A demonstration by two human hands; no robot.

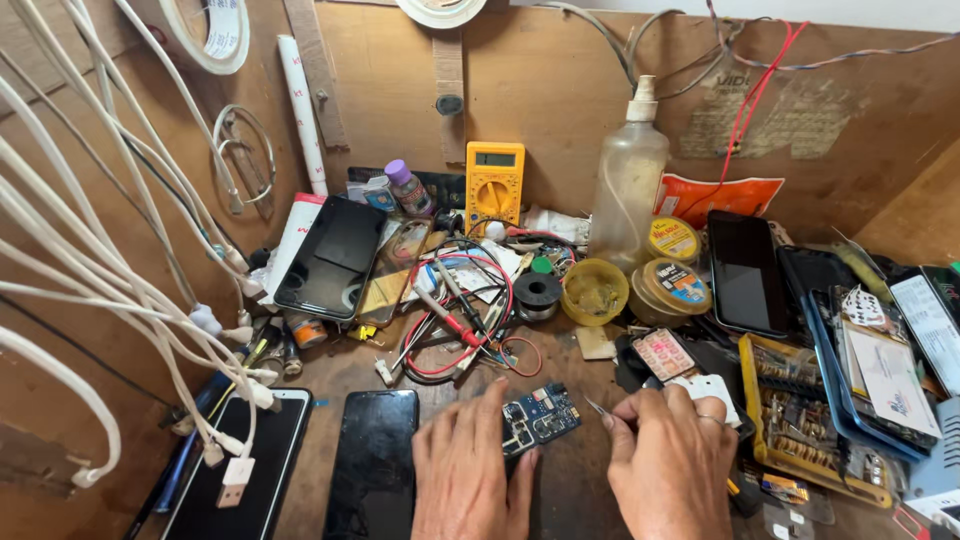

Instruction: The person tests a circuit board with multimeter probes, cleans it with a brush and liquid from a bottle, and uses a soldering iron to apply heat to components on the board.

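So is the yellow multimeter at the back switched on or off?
Cannot tell for sure. The multimeter stands upright against the wooden wall, and its display looks blank grey, but the dial position is too small to read.
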